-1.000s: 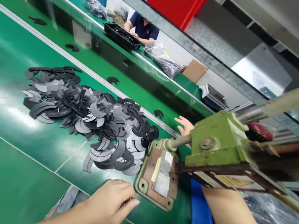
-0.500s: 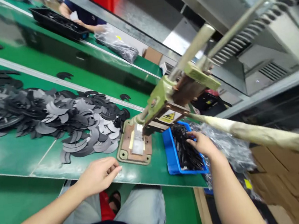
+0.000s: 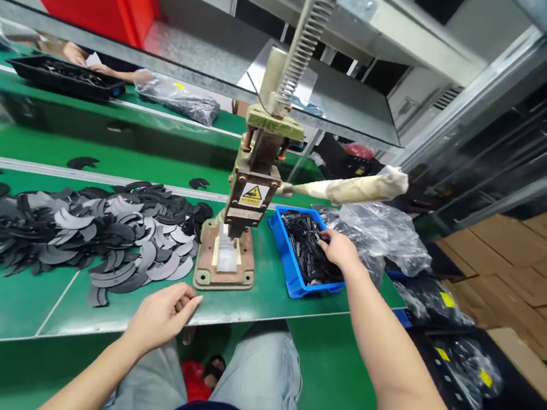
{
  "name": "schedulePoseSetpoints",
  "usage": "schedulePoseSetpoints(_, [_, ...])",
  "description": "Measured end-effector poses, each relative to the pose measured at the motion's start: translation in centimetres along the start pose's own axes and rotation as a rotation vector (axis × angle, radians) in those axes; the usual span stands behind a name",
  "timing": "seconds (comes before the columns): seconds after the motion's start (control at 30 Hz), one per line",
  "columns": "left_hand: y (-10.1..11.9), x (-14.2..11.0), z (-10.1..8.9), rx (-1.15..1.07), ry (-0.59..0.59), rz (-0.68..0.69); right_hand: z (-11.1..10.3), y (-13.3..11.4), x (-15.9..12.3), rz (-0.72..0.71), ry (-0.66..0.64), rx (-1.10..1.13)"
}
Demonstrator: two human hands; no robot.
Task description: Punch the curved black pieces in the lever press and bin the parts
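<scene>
At the front edge of the green bench, my left hand (image 3: 167, 313) rests with its fingers curled in and nothing visible in them. My right hand (image 3: 338, 249) reaches into a blue bin (image 3: 290, 266) full of small thin black parts (image 3: 303, 241). Its thumb and fingers close among the parts; what they pinch is too small to make out. Between the hands stands a hand-lever press (image 3: 253, 181) with a warning label. On the press's base plate (image 3: 204, 278) sits a pale metal block (image 3: 228, 254), with the press's ram just over its far end.
Curved dark-grey flat pieces (image 3: 119, 225) lie heaped to the left. The press's wrapped lever (image 3: 362, 186) sticks out rightward above the bin. Clear plastic bags (image 3: 382, 231) and cardboard (image 3: 516, 253) are at right. Across the bench, another person's hands (image 3: 77, 56) work near a black tray (image 3: 66, 81).
The view has shifted, so the press, bin and heap appear further left. My right hand stays in the bin, its fingers now deeper among the black parts. My left hand stays curled by the edge.
</scene>
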State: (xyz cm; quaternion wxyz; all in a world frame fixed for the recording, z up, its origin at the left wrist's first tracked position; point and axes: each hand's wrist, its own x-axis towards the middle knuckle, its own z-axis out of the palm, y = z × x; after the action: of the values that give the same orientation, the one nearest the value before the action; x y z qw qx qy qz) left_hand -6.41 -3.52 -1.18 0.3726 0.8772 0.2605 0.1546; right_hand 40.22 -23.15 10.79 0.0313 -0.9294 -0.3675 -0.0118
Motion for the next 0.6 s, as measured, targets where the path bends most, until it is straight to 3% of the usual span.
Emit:
schedulePoseSetpoints(0.3, [0.1, 0.1, 0.1, 0.018, 0.025, 0.032, 0.5, -2.3, 1.6, 0.025, -0.026, 0.066])
schedulePoseSetpoints(0.47, [0.0, 0.1, 0.0, -0.002, 0.032, 0.038, -1.4, -2.1, 0.6, 0.002, 0.112, 0.302])
schedulePoseSetpoints(0.6, [0.6, 0.1, -0.3, -0.104, 0.051, 0.004, -2.2, -3.9, -3.0, -0.049, 0.252, 0.620])
